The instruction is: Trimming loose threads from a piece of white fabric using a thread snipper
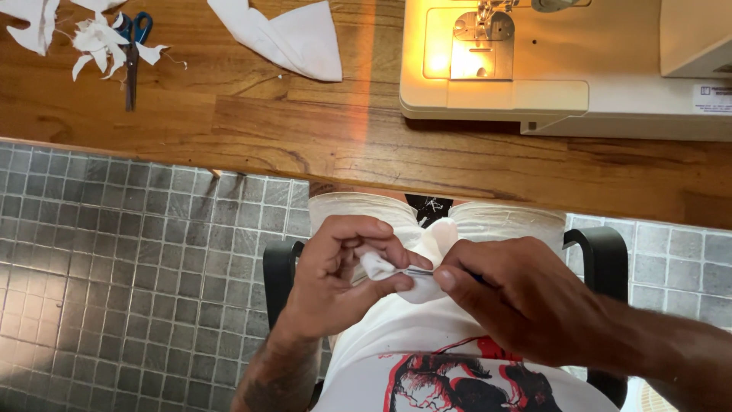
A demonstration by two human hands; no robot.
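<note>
Head view, looking down over the lap of a seated person. At far left on the wooden tabletop (pixel 229 122), white fabric scraps (pixel 99 42) are lying over a pair of blue-handled scissors (pixel 131 53), and a larger folded white cloth (pixel 293 38) is resting nearer the middle of the tabletop's far side. Below the tabletop edge, grey tiled floor (pixel 114 267) is showing on the left. The left hand (pixel 335 278) is curling inward with its fingers bent, and its thumb and forefinger are pressing together on the left end of a small white fabric piece (pixel 423 263), which is sitting above the lap, between the two hands and in contact with both. A thin dark metal tool (pixel 418 270), too small to identify with certainty, is lying along the fabric where the fingertips of both hands are meeting. The right hand (pixel 518 294) is closing tightly, its thumb and forefinger pinching the right end of the same fabric together with the tool. Black chair armrests (pixel 602 244) are framing the person's light trousers on either side. At upper right, a cream sewing machine (pixel 549 69) is standing on the tabletop with its lamp glowing over the needle plate (pixel 476 57), well apart from the hands.
</note>
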